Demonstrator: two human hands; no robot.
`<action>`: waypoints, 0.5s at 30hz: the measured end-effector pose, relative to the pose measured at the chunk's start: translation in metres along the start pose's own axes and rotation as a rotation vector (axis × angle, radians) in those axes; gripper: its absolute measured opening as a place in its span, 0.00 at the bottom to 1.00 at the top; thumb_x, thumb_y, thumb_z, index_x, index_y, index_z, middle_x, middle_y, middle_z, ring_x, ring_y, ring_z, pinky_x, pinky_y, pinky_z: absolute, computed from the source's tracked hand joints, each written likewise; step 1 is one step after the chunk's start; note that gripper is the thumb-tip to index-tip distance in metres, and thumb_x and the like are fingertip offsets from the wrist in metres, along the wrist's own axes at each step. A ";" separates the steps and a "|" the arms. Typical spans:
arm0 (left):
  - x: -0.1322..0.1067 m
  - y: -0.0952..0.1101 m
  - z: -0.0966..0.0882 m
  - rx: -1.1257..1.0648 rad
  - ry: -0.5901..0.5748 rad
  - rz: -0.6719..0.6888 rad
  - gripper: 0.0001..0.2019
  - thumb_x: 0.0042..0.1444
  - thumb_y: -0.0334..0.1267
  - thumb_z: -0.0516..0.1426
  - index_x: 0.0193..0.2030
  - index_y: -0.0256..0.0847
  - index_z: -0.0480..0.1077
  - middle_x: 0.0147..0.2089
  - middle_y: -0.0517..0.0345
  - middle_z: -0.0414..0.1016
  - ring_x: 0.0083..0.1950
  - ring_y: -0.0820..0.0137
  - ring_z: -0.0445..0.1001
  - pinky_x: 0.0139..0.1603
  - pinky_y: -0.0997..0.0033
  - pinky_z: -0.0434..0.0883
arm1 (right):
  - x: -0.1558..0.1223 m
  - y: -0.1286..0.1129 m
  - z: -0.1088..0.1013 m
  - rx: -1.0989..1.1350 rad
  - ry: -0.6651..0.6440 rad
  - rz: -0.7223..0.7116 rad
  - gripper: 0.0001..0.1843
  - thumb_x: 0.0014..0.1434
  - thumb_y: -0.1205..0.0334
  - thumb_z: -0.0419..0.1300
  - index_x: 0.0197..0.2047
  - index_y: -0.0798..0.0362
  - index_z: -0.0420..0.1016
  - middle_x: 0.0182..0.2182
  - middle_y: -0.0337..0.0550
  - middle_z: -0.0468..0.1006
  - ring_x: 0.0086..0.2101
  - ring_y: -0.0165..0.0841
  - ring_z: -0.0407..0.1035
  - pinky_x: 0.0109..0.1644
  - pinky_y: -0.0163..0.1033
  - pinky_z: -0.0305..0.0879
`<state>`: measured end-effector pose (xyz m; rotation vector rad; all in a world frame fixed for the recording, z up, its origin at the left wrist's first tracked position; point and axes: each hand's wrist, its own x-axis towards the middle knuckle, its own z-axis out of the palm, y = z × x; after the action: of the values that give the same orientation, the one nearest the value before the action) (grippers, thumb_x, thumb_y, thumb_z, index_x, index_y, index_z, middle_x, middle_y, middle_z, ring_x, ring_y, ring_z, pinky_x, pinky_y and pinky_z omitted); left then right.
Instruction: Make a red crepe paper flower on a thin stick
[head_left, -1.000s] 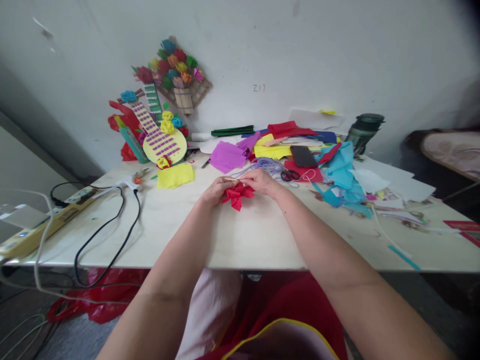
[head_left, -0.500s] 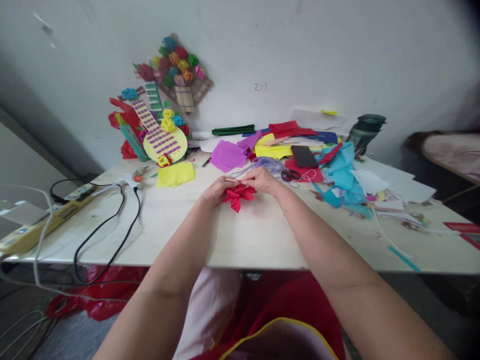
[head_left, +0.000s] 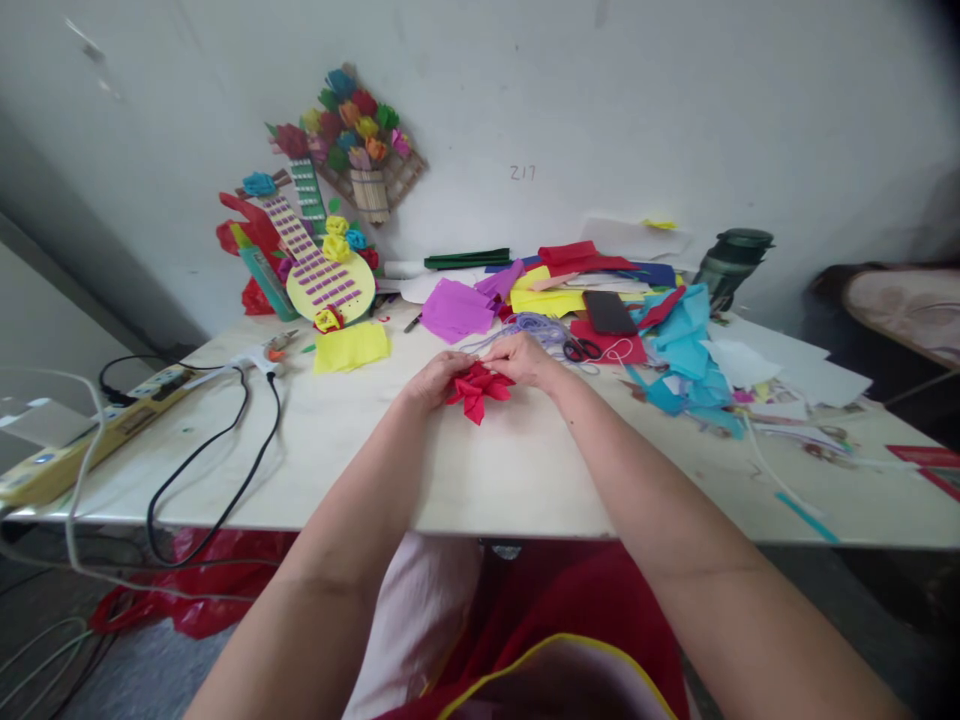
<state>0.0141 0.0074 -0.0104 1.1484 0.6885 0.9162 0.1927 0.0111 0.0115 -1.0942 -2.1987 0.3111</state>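
Note:
A red paper flower (head_left: 474,390) with pointed folded petals sits at the middle of the pale table (head_left: 487,470). My left hand (head_left: 433,377) is closed on its left side. My right hand (head_left: 525,361) pinches its top right, fingers curled together. Both hands rest low on the tabletop. Purple thread (head_left: 536,327) lies just behind my right hand.
Coloured paper sheets (head_left: 570,290) are heaped at the back, with black scissors (head_left: 580,350) and a dark phone (head_left: 606,312). A yellow paper guitar (head_left: 319,270) and a flower bouquet craft (head_left: 360,140) lean on the wall. A power strip (head_left: 82,440) and black cable (head_left: 225,450) lie left. A green bottle (head_left: 729,262) stands right.
A thin stick that showed between my hands above the flower is no longer visible. My hands have closed in slightly on the flower.

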 end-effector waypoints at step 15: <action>-0.001 -0.001 -0.003 0.065 -0.062 0.032 0.14 0.43 0.40 0.65 0.25 0.30 0.69 0.20 0.56 0.67 0.19 0.78 0.62 0.21 0.76 0.57 | -0.005 -0.003 -0.009 0.197 -0.077 0.044 0.11 0.49 0.64 0.58 0.30 0.57 0.82 0.24 0.41 0.79 0.25 0.29 0.68 0.30 0.32 0.62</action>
<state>0.0110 0.0081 -0.0123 1.2434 0.6555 0.8871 0.1989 0.0048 0.0179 -1.0384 -2.1597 0.5851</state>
